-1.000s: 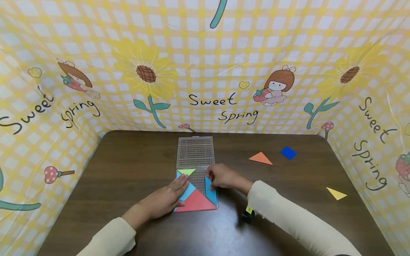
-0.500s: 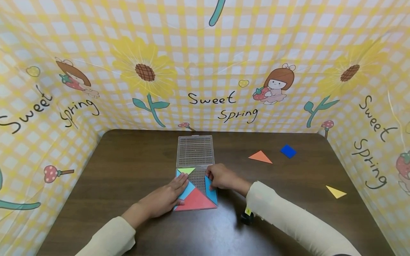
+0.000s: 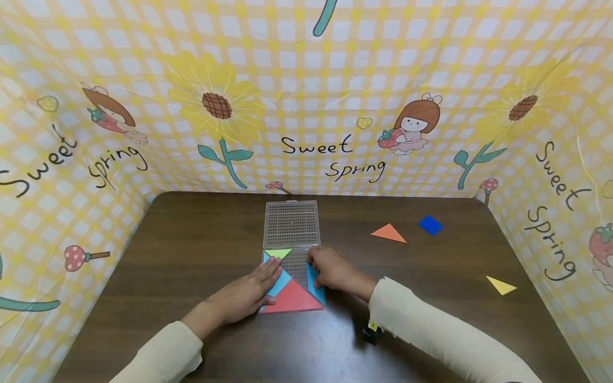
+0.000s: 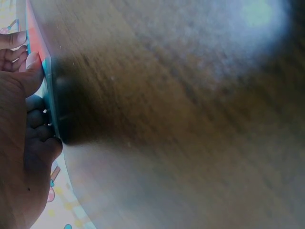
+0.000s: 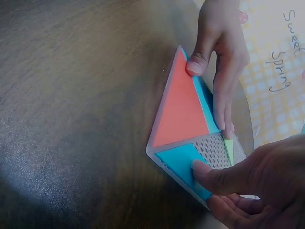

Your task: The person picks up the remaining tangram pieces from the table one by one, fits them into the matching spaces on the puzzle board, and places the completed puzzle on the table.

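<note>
A clear tangram case (image 3: pixel 298 266) lies unfolded on the table, its gridded base nearest me. In the base lie a big red triangle (image 3: pixel 293 299), a light blue piece (image 3: pixel 280 283) along the left side, and a small green triangle (image 3: pixel 279 253) at the upper left corner. My left hand (image 3: pixel 246 294) rests on the left side, fingers extended over the light blue piece, thumb by the red triangle. Along the right side is a light blue parallelogram (image 5: pixel 180 164); my right hand (image 3: pixel 337 271) pinches it at the case's edge, thumb on its face and fingers curled at the outer side.
The case's gridded lid (image 3: pixel 292 223) lies folded back behind the base. To the right on the dark table (image 3: pixel 206 234) are an orange triangle (image 3: pixel 390 233), a dark blue square (image 3: pixel 430 224) and a yellow triangle (image 3: pixel 502 285). A checked cloth (image 3: pixel 306 96) surrounds the table.
Everything in the head view sits slightly higher than before. Both hands keep their places on the case, and the pieces stay where they were.
</note>
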The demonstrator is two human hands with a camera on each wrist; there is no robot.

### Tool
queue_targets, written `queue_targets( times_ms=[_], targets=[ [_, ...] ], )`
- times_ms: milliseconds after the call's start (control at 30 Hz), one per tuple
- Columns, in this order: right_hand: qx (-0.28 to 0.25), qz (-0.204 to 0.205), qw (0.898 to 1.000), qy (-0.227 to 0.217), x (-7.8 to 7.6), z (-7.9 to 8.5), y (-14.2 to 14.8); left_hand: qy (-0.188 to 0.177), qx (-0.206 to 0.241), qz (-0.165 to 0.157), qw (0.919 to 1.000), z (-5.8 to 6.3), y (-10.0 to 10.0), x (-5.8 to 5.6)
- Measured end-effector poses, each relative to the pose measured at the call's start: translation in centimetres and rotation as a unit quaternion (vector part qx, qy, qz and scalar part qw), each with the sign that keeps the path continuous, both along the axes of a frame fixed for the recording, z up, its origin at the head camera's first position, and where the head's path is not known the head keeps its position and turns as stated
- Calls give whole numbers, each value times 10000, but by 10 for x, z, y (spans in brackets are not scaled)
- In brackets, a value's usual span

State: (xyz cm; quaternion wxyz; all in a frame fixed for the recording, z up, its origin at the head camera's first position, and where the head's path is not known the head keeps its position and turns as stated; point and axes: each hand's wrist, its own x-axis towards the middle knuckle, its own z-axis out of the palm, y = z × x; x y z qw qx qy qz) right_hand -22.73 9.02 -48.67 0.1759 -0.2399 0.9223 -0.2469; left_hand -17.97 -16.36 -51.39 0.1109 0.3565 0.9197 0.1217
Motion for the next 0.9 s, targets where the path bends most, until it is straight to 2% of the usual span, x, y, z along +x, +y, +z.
queue_targets(
  times_ms=[267, 633, 900],
  targets=[
    [92, -153, 9998, -9, 2, 0, -3, -2, -92, 8, 10000, 0, 0, 0],
    [-10, 33, 9999, 160, -1, 2, 1, -56, -94, 40, 9999, 2, 2, -1],
    [-382, 54, 9992, 97, -5, 2, 9, -162, -136, 120, 9997, 1, 3, -1]
  ],
)
